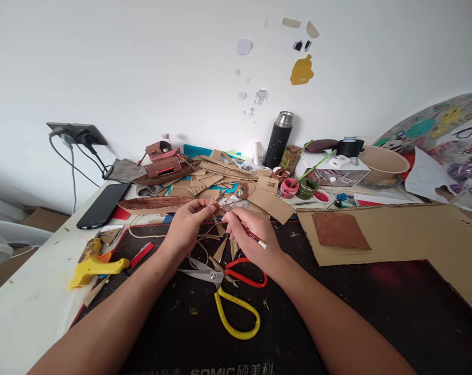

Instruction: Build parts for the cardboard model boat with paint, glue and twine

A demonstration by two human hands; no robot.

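My left hand pinches a small reddish-brown piece between thumb and fingertips; its exact kind is too small to tell. Close against it, my right hand is closed around a dark pencil whose whitish end points down to the right. The pencil's tip lies near the small piece. Behind the left hand is a brown cardboard boat hull. Below both hands lie open scissors with one red and one yellow handle. Twine curls on the black mat beside the left forearm.
A yellow glue gun, a red cutter and a black phone lie at left. Cardboard scraps pile up behind, beside a painted boat model. Paint jars and a black thermos stand further back. Cardboard sheet covers the right.
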